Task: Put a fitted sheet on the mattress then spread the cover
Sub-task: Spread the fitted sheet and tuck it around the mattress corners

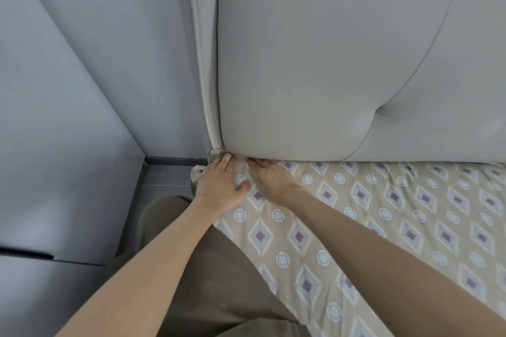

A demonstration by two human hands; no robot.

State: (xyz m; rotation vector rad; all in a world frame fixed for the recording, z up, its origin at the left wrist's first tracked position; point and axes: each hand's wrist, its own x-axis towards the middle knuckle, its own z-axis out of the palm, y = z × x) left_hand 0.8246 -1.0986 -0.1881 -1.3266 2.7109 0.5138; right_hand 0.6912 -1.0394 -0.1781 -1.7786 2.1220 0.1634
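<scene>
A beige fitted sheet (383, 221) with purple diamonds and white circles covers the mattress, which itself is hidden beneath it. Both my hands are at the mattress's top left corner, where it meets the headboard. My left hand (219, 186) lies flat on the sheet at the corner with straight fingers, fingertips at the headboard's base. My right hand (269, 178) presses the sheet beside it, and its fingertips go into the gap under the headboard, where they are hidden. The sheet bunches in small folds between the two hands. No separate cover is in view.
A padded grey headboard (342, 63) rises right behind the mattress. A pale wall (68, 90) closes in on the left, leaving a narrow strip of dark floor (164, 175) beside the bed. My legs in brown trousers (205, 282) stand against the bed's side.
</scene>
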